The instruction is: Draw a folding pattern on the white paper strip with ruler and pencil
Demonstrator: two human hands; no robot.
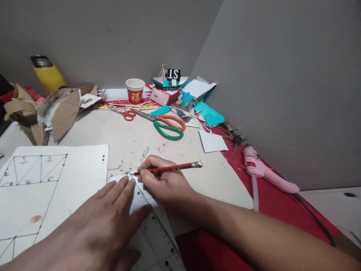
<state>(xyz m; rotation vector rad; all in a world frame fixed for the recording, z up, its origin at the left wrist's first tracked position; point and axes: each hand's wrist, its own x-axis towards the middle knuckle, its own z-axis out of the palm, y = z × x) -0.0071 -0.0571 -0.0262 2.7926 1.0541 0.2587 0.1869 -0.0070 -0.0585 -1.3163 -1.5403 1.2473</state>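
A right hand (166, 185) pinches a red-and-black pencil (172, 168) between thumb and fingers, its tip just beside the fingertips of the left hand (105, 222), whose fingers lie flat, slightly parted, across a clear ruler (158, 235) over white paper (158, 209) on the surface (113, 130), the ruler's length running down past the thumb
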